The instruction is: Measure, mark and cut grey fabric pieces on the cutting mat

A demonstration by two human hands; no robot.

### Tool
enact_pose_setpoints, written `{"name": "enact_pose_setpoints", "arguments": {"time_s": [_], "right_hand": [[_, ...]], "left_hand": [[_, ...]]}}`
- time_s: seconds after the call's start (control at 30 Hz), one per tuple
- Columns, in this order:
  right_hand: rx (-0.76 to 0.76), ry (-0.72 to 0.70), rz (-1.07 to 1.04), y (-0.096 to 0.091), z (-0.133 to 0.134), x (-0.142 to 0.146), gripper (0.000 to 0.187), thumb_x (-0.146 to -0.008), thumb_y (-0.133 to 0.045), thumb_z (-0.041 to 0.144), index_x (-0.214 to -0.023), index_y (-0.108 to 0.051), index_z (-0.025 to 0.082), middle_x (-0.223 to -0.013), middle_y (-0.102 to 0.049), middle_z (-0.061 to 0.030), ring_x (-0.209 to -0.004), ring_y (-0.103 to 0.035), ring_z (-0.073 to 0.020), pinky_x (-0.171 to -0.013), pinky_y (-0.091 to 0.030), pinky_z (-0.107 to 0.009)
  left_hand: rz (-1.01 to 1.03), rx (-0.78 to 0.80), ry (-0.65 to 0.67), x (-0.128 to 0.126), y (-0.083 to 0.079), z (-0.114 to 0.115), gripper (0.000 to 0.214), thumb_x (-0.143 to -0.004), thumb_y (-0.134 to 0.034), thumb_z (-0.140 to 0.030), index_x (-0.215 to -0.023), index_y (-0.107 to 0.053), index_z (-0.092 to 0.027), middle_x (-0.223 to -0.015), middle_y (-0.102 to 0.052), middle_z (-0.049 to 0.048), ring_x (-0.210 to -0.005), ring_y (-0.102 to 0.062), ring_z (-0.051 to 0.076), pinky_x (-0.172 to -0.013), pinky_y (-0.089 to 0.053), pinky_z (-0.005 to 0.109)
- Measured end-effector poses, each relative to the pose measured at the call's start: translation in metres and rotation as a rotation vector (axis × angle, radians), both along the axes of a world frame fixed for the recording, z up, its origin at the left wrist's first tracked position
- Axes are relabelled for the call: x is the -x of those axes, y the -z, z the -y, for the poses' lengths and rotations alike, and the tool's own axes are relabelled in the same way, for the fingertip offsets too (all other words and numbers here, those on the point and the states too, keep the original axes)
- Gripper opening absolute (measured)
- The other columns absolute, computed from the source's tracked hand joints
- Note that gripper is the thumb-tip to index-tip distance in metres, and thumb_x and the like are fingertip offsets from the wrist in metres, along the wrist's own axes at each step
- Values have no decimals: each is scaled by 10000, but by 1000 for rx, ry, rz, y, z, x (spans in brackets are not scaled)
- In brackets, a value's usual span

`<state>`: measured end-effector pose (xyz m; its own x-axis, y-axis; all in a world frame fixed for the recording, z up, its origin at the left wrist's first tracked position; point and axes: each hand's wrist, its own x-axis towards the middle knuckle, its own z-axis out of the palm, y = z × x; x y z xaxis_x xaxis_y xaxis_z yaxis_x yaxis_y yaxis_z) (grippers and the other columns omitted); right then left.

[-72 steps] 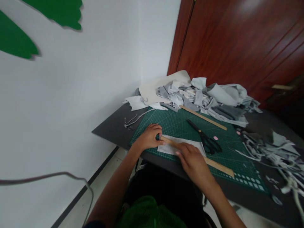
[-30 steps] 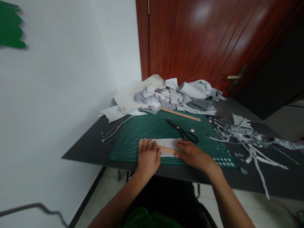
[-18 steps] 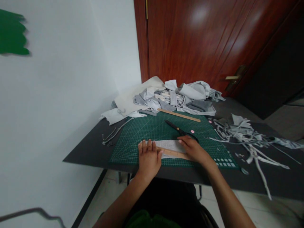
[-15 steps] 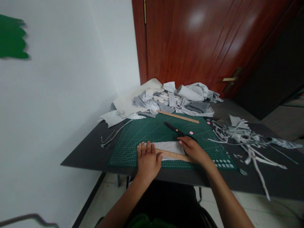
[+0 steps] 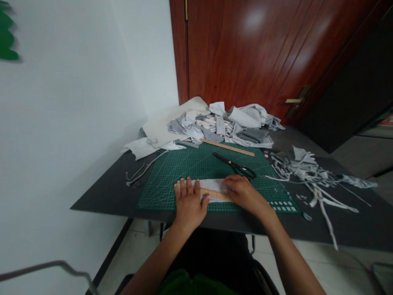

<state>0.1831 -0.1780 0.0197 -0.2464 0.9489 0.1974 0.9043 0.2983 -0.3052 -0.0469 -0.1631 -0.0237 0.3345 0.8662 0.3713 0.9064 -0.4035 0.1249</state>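
My left hand point(image 5: 188, 205) lies flat, fingers spread, on the left part of a wooden ruler point(image 5: 215, 194) and the light grey cloth point(image 5: 211, 184) under it. My right hand point(image 5: 245, 194) is over the right part of the ruler and cloth, its fingers bent and a little apart, with nothing visible in them. It covers the ruler's right end. Just beyond this hand, black-handled scissors point(image 5: 235, 164) lie on the green cutting mat point(image 5: 166, 180), blades pointing to the far left.
A second wooden ruler point(image 5: 227, 147) lies along the mat's far edge. Behind it rises a heap of grey and white cloth point(image 5: 217, 125) against the door. Cloth scraps and strips point(image 5: 307, 172) lie on the right of the dark table point(image 5: 101, 192). Thin cords point(image 5: 147, 166) are at left.
My right hand has come away from the scissors' handles and moved left over the ruler and cloth. The scissors now lie free on the mat. My left hand stays in place.
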Motion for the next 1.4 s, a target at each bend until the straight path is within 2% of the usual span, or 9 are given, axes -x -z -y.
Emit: {"name": "enact_pose_setpoints", "arguments": {"time_s": [0.17, 0.3, 0.43, 0.67, 0.8, 0.97, 1.1, 1.27, 1.4], "right_hand": [[115, -89, 56, -3, 5, 5, 251, -950, -640, 193, -1178, -745, 171, -1167, -735, -112, -1155, -644, -281, -1009, -455, -410], [160, -106, 47, 0, 3, 1, 244, -967, -584, 155, -1135, -756, 199, -1149, -727, -96, -1148, -644, -266, -986, -458, -387], [109, -78, 69, 10, 0, -4, 306, -975, -540, 124, -1181, -750, 206, -1182, -723, -107, -1130, -653, -268, -971, -465, -380], [-30, -35, 217, 27, -3, -9, 517, -947, -446, 4, -1314, -704, 262, -1220, -701, -111, -1105, -637, -282, -913, -428, -389], [-67, -44, 248, 28, -3, -7, 607, -915, -439, -39, -1369, -680, 285, -1245, -681, -119, -1102, -621, -281, -917, -409, -398], [-87, -35, 308, 28, -4, 0, 500, -991, -475, 66, -1388, -678, 291, -1117, -674, -130, -1014, -609, -290, -875, -415, -410], [-98, -50, 361, 27, -2, 16, 513, -994, -469, 61, -1423, -651, 276, -1062, -655, -137, -944, -602, -284, -839, -426, -402], [-79, -31, 351, 23, 1, 33, 504, -977, -488, 59, -1421, -644, 238, -1090, -668, -150, -990, -609, -303, -865, -447, -416], [-14, -41, 214, 24, -2, 17, 419, -1005, -500, 132, -1369, -677, 241, -1202, -675, -139, -1059, -636, -287, -911, -475, -413]], "left_hand": [[10, 56, -63, -5, -2, 3, 672, -981, -562, -511, -1486, -537, -69, -1562, -467, 279, -1500, -330, 509, -1212, -224, 699], [-2, 25, -52, -4, 0, 5, 638, -1022, -500, -511, -1502, -524, -90, -1626, -392, 243, -1553, -249, 461, -1251, -198, 648], [1, -1, 11, -2, 5, 5, 620, -1040, -474, -502, -1517, -505, -107, -1690, -290, 199, -1589, -156, 427, -1271, -210, 603], [-11, 39, 103, -1, 4, 5, 579, -1061, -460, -442, -1512, -488, -80, -1627, -410, 212, -1565, -269, 389, -1277, -244, 560], [-23, 26, 171, -3, -2, 8, 495, -1076, -425, -388, -1471, -533, -109, -1658, -377, 168, -1578, -241, 371, -1281, -242, 554], [-13, 93, 102, 2, 0, 2, 524, -1075, -421, -404, -1495, -526, -108, -1586, -492, 156, -1519, -371, 365, -1285, -206, 595], [-27, 107, 166, 23, 1, -15, 524, -1079, -421, -399, -1549, -479, -174, -1624, -458, 85, -1545, -334, 322, -1305, -176, 548], [-59, 137, 171, 42, -5, -29, 532, -1072, -446, -454, -1553, -484, -229, -1617, -469, 71, -1550, -329, 322, -1296, -209, 536], [-33, 94, 90, 32, -2, -23, 551, -1067, -449, -491, -1537, -508, -212, -1620, -458, 111, -1554, -311, 358, -1290, -208, 557]]}}
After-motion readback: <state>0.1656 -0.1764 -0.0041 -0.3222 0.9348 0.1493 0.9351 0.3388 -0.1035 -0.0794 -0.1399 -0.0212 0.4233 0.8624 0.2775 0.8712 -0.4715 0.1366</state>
